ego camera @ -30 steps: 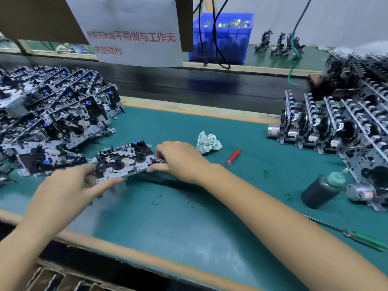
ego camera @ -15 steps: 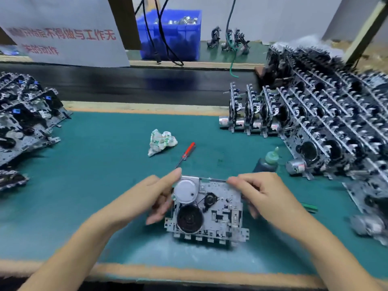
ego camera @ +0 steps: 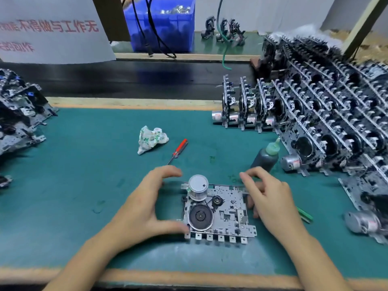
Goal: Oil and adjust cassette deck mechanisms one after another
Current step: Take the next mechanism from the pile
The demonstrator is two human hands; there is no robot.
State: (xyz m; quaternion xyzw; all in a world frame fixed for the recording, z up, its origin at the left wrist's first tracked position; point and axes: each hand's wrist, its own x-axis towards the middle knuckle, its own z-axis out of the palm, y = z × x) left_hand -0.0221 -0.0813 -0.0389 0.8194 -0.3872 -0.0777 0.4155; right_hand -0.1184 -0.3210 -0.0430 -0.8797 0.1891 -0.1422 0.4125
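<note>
One cassette deck mechanism (ego camera: 222,213) lies flat on the green mat near the front edge, its silver motor and black flywheel facing up. My left hand (ego camera: 147,204) holds its left side, thumb on the lower left corner, fingers curved over the top left. On its right edge my right hand (ego camera: 270,198) grips it, fingers curled around the side. A dark oil bottle (ego camera: 265,158) with a green nozzle stands just behind my right hand. Further left on the mat lies a red-handled screwdriver (ego camera: 178,150).
Rows of stacked mechanisms (ego camera: 327,127) fill the right side, and another pile (ego camera: 19,114) sits at the left. A crumpled wipe (ego camera: 151,139) lies mid-mat. A green-handled screwdriver (ego camera: 304,214) pokes out beside my right wrist. A blue bin (ego camera: 163,24) stands behind a dark conveyor belt.
A mechanism went from the left pile to the mat in front of me, motor side up. Since half a second ago both hands have settled around its sides.
</note>
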